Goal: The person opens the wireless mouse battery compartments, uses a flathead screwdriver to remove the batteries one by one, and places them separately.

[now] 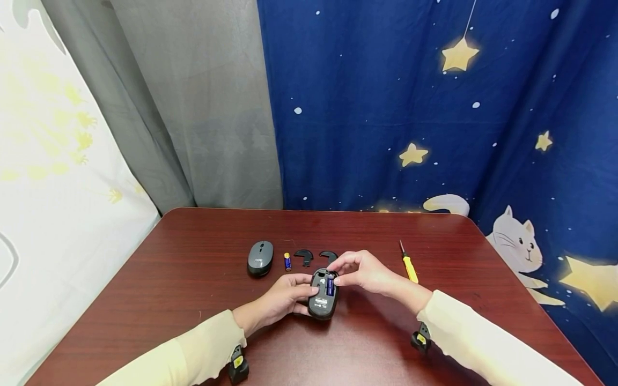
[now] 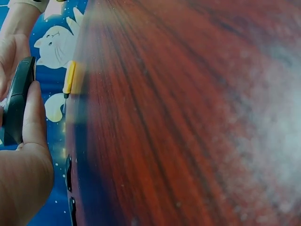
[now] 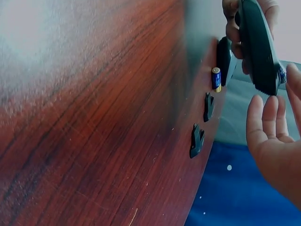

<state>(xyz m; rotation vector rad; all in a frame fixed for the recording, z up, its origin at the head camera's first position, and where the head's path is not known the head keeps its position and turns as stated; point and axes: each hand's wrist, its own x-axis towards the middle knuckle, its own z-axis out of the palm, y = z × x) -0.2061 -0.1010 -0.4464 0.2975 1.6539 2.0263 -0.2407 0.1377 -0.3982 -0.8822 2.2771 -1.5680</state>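
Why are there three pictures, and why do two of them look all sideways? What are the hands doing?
No machine here: a person wears three cameras. The big picture comes from the head, looking down at a dark red wooden table. The two tilted pictures come from cameras strapped to the wrists, so the table looks sideways.

The left hand holds an upside-down black computer mouse with its battery slot open. The right hand has its fingertips at a blue battery in that slot.

On the table lie a grey mouse, a spare blue battery, two small black curved plastic pieces and a yellow-handled screwdriver.
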